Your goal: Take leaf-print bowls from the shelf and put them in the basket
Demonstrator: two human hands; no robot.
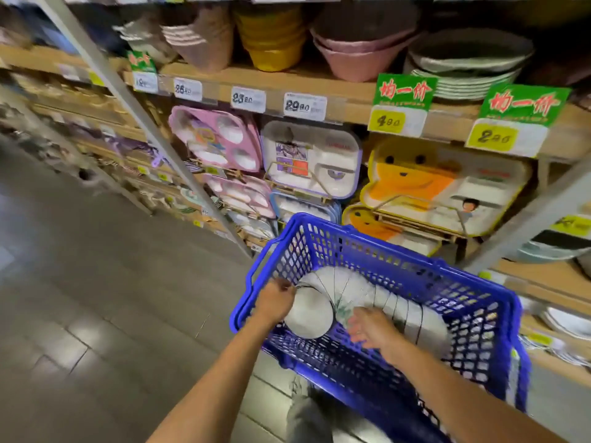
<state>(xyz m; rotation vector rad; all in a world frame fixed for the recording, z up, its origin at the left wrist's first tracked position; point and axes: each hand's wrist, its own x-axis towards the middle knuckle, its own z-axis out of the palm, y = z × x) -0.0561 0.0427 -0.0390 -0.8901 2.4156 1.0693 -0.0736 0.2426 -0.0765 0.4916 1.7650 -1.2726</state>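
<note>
A row of leaf-print bowls [351,287] is laid sideways in the basket [463,302]. Its nine-o'clock end is gripped by the left hand [275,298]. The right hand [372,327], fingers spread, is rested at six o'clock, likely to keep the row together.

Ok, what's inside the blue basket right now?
A curved row of nested white leaf-print bowls lies on its side in the blue basket. The left hand grips the end bowl; the right hand is open over the row, covering some bowls, so no exact count.
</note>
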